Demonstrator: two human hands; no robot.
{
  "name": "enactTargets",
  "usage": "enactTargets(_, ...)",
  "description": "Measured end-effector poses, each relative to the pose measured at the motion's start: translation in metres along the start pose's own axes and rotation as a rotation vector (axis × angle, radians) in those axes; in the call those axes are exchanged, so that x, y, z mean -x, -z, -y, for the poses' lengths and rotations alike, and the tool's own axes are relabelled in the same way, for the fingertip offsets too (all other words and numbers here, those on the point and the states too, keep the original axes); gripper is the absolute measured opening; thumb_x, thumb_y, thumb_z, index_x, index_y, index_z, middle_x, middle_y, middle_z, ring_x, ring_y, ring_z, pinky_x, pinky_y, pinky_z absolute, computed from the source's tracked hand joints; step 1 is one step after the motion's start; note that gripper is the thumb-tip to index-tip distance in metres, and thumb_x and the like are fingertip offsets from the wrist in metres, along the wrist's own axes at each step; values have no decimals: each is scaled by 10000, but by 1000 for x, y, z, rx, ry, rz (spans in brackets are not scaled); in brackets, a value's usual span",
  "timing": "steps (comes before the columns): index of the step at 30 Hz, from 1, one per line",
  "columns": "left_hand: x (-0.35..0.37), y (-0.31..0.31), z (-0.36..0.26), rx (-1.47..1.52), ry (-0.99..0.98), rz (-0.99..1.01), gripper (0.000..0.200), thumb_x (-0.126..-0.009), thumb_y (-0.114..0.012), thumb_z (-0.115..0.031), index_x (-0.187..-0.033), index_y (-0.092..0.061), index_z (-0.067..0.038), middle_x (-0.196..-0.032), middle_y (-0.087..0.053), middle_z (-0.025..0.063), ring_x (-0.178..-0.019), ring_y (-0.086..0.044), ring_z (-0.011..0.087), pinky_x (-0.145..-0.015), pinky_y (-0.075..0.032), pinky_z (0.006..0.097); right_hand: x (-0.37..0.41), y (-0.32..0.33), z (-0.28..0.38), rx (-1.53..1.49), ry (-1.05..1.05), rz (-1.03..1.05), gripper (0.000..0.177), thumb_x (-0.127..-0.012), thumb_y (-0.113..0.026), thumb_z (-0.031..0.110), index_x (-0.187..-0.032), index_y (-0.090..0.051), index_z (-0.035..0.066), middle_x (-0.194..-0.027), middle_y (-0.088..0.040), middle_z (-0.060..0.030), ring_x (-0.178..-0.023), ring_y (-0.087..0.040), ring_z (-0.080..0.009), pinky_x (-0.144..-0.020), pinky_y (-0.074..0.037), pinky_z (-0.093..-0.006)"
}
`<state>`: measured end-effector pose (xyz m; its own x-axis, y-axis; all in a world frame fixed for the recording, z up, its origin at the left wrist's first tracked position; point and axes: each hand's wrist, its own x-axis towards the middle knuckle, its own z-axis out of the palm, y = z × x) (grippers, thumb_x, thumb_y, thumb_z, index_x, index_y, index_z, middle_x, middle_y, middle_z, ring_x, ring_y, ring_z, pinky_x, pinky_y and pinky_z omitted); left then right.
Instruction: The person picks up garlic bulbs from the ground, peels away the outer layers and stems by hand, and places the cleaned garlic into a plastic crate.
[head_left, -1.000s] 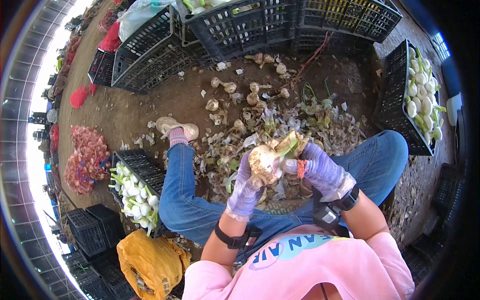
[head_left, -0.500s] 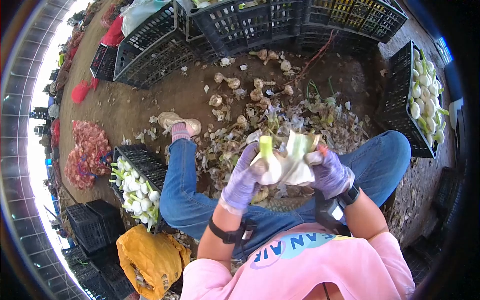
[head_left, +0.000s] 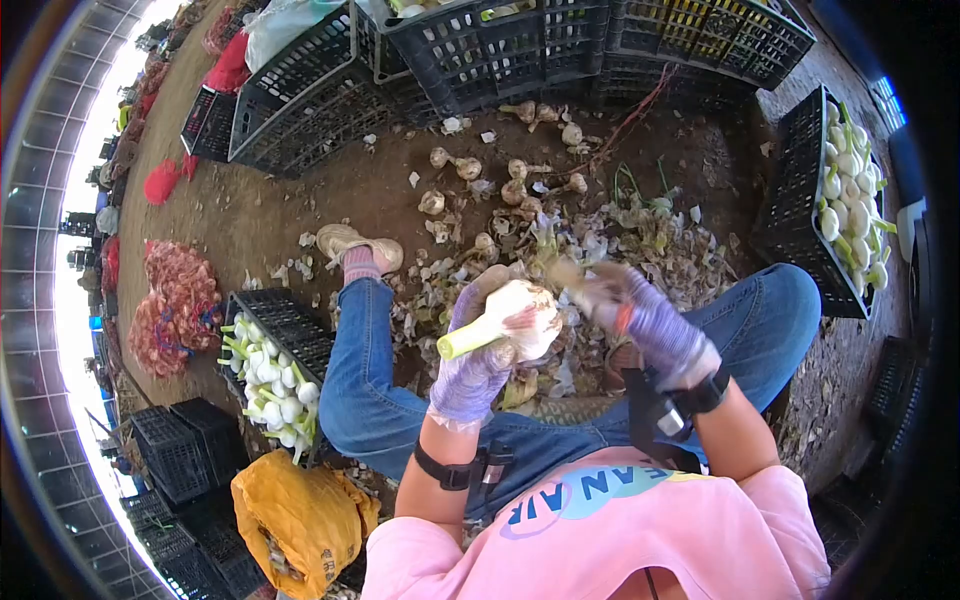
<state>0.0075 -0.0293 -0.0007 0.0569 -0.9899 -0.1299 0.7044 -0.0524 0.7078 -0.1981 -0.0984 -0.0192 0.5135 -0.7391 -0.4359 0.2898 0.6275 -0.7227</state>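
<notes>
My left hand (head_left: 472, 375), in a purple-white glove, is closed around a garlic bulb (head_left: 530, 318). The bulb's cut green stem points to the lower left, its root end faces right, and reddish skin shows on its side. Just right of the bulb is my right hand (head_left: 655, 335), gloved alike, with a bit of orange-red on it. Motion smears its fingers, so whether it holds anything cannot be made out. Beneath both hands lies a heap of loose garlic skins (head_left: 690, 245). Several unpeeled garlic bulbs (head_left: 515, 190) rest on the ground beyond.
A black crate (head_left: 290, 325) of peeled garlic stands by my left leg, another crate (head_left: 795, 190) at right. More black crates (head_left: 500, 55) line the far side. Left are a red net sack (head_left: 175, 310), a yellow bag (head_left: 300, 520) and stacked dark crates (head_left: 185, 450).
The garlic bulb has turned in my left hand, its stem swinging from upward to lower left. The pale skin in my right hand has come away from the bulb and no longer shows clearly.
</notes>
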Motion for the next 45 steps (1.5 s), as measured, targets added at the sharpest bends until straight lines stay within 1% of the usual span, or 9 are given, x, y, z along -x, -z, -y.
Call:
enactTargets(1,1,-3,-1,2,3,0,823,-623,-827,-256,-1289,-392,-46,-1208,-514,133,-1075,-545,259,-899,-479,398,9,-14,3,278,-18,11,466,-811,-661,95,-1209,-442,-9,-1102,-557,-114,-979,-564,-176,-845,-484,-307)
enactTargets(15,9,-10,4,-353,69,12,867,-645,-823,-211,-1338,-324,-61,-1202,-493,105,-1077,-516,219,-917,-443,338,19,-36,2,516,338,36,372,-846,-621,172,-1150,-533,-25,-1053,-573,-100,-946,-546,-137,-838,-453,-285)
enactTargets(24,10,-37,-9,-1530,-127,-3,870,-510,-857,-270,-1245,-445,-49,-1049,-544,191,-901,-599,341,-747,-518,391,12,-45,3,261,146,-13,311,-794,-693,169,-1024,-602,-20,-919,-630,-68,-830,-570,-102,-726,-472,-250)
enactTargets(31,12,-23,-11,-1298,-197,26,817,-550,-847,-240,-1229,-446,-25,-1062,-570,170,-907,-612,267,-756,-519,348,12,-30,20,308,-76,108,280,-790,-687,153,-998,-617,-20,-840,-636,-45,-732,-573,-93,-668,-472,-233)
enactTargets(33,12,-21,-13,-375,244,-82,835,-627,-767,-447,-1249,-432,-4,-1057,-582,149,-939,-600,229,-794,-508,314,12,-25,23,345,-93,154,265,-797,-677,152,-997,-621,-12,-854,-631,-43,-736,-570,-95,-671,-471,-236)
enactTargets(35,9,24,1,-50,523,80,906,-749,-454,-727,-1223,-437,45,-1035,-603,156,-859,-628,208,-693,-541,318,14,-22,26,488,36,416,266,-822,-646,149,-1045,-608,10,-896,-615,-32,-773,-559,-97,-695,-468,-244)
enactTargets(37,9,29,14,-30,601,-126,927,-737,-417,-761,-1215,-453,32,-1015,-610,164,-817,-637,214,-660,-549,320,10,-13,12,370,87,533,316,-844,-608,140,-1135,-562,27,-946,-600,-24,-823,-553,-97,-724,-463,-253)
enactTargets(43,4,-9,17,-576,170,-156,770,-696,-713,-511,-1247,-451,-43,-1118,-565,84,-1002,-572,201,-830,-502,326,5,-17,-5,-114,-159,226,537,-830,-633,320,-1240,-464,17,-1063,-574,-31,-996,-549,-148,-868,-458,-303)
enactTargets(45,6,1,20,-93,187,-167,835,-619,-791,-449,-1271,-424,-79,-1133,-555,77,-1025,-556,199,-852,-491,330,17,-16,-5,-523,-52,328,750,-750,-688,445,-1296,-387,27,-1132,-554,-79,-1136,-498,-223,-988,-381,-392)
